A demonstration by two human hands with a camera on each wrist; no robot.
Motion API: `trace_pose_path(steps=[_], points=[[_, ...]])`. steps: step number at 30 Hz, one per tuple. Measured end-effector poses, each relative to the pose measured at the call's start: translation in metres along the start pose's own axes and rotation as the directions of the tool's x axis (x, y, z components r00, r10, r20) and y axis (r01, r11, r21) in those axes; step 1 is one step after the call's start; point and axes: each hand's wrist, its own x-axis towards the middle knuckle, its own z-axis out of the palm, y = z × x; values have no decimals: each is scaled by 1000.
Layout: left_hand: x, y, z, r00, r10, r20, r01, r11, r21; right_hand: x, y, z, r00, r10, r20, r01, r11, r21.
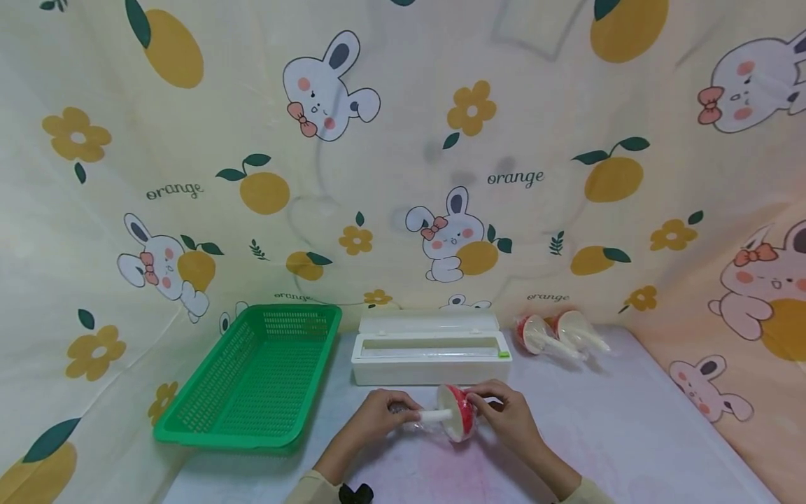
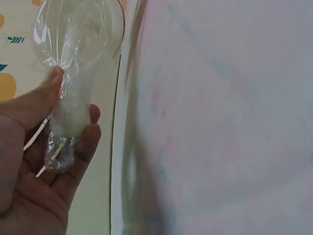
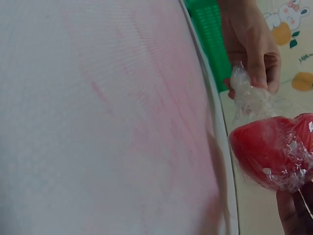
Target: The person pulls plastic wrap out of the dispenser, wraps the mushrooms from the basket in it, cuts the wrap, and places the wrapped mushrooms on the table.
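A toy mushroom (image 1: 462,413) with a red cap and a white stem lies sideways between the hands, wrapped in clear cling film. My left hand (image 1: 382,414) grips the stem, thumb on one side and fingers on the other. In the left wrist view the film (image 2: 61,152) bunches around the stem's end. My right hand (image 1: 508,414) holds the cap at its top, thumb and fingertips against the film. The right wrist view shows the red cap (image 3: 274,152) under crinkled film, with only part of the right fingers visible below it.
Behind the hands stands a white cling film dispenser (image 1: 434,372) with its lid raised. A green plastic basket (image 1: 290,441) is at the left. Two more wrapped mushrooms (image 1: 535,336) lie at the back right, against the patterned cloth backdrop. A white cloth with pink stains covers the table (image 1: 630,434).
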Motion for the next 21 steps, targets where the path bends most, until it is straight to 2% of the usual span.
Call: trace_pose_path(steps=[11, 15, 18, 21], points=[[1, -5, 6, 996, -62, -69, 63, 998, 7, -3, -2, 1, 1000, 10, 0, -10, 1000, -21], [0, -7, 3, 996, -60, -61, 51, 989, -140, -4, -5, -3, 999, 2, 32, -3, 999, 47], [-1, -8, 0, 997, -55, -61, 37, 964, -263, -4, -5, -6, 994, -76, 81, 65, 990, 122], [-1, -8, -2, 996, -69, -60, 45, 943, -330, -3, -2, -9, 982, -148, 120, 130, 980, 150]])
